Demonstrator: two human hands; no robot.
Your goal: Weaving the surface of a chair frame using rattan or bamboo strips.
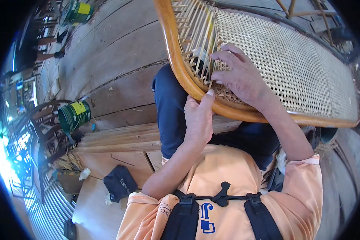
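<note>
A curved orange-brown wooden frame [170, 48] of a piece of cane furniture lies across my lap. Woven cane mesh [284, 56] fills most of it, while loose parallel cane strands [196, 30] span its left end. My left hand [199, 120] is closed around the frame's near rim, thumb on top beside the end of a strand. Over the border between mesh and strands, my right hand [246, 82] bends its fingers with a gap between thumb and forefinger. Its fingertips touch the strands at the weave's edge. Nothing held shows between them.
Green buckets with yellow labels stand on the plank floor [120, 86], one bucket [75, 116] at left and another [79, 13] at far left. A dark cloth [120, 183] lies on the boards by my left elbow. Dark chair frames [40, 132] crowd the left edge.
</note>
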